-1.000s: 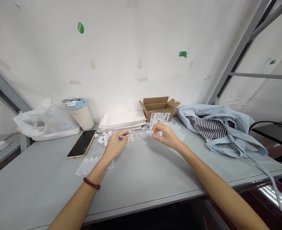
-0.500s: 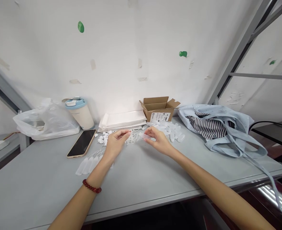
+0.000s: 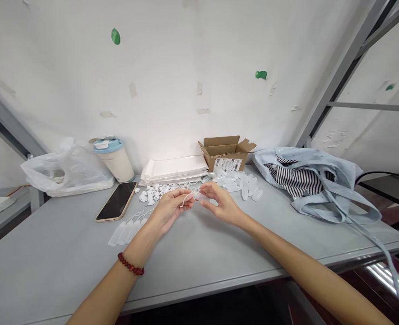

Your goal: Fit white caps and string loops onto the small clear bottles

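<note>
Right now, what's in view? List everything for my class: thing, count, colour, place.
Plastic bag: 1, whitish, back left.
Lidded cup: 1, cream-and-blue, back left.
Phone: 1, black screen, left.
Corded pieces: several, translucent, left front.
Small pieces: many, white, centre left.
Flat stack: 1, white, back centre.
Cardboard box: 1, brown, back centre.
Loose pieces: many, translucent, before box.
Cloth bag: 1, pale-blue, right.
Cable: 1, black, right.
Table: 1, grey, underneath.
Wall: 1, white, behind.
Wall patches: 3, green, behind.
Metal bars: several, grey, both sides.
Held cord: 1, white, centre.
Held piece: 1, translucent, centre.
Bracelet: 1, red, lower left.
Left hand: 1, bare, centre, with cord.
Right hand: 1, bare, centre, with piece.
</note>
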### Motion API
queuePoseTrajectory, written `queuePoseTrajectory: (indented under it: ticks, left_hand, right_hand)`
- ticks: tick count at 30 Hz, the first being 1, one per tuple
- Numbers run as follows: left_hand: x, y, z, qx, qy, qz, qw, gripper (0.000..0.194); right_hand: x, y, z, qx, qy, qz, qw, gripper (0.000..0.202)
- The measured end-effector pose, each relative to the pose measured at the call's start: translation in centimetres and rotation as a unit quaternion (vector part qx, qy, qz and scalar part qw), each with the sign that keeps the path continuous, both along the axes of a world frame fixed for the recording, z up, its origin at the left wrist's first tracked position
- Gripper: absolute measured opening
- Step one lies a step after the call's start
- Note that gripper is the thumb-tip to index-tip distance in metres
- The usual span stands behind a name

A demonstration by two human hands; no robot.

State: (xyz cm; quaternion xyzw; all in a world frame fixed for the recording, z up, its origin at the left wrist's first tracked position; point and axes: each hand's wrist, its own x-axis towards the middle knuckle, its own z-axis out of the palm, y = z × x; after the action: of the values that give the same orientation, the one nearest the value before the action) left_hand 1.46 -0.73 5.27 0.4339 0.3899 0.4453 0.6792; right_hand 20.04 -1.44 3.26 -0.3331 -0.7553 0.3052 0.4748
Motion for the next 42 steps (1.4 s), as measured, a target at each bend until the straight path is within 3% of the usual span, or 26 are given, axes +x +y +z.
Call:
queuePoseTrajectory:
  ticks: [13,24,31,36,42]
  left_hand:
    - [0.2,-0.3,0.1,0.015,-0.007,0.002,1.000,0.024]
    - [0.2,-0.3,0.0,0.073,0.064,0.005,0.995,0.025]
    - [0.6,-0.6,0.3,0.118,0.150,0.043,0.981,0.025]
    - [1.0,-0.8,-0.2,0.215,0.215,0.069,0.950,0.022]
    - [1.2,-1.4,-0.6,0.411,0.316,0.123,0.846,0.018]
  right_hand:
    - [-0.2,-0.4,0.1,0.016,-0.036,0.032,0.999,0.042]
    - [-0.4,-0.2,-0.2,-0.028,0.010,0.023,0.999,0.034]
    - [-0.5,-0.4,0.0,-0.060,0.030,0.022,0.997,0.030]
    - [-0.5,-0.2,-0.1,-0.109,0.062,0.027,0.992,0.029]
    - [-0.2,0.1,0.4,-0.248,0.172,0.115,0.946,0.028]
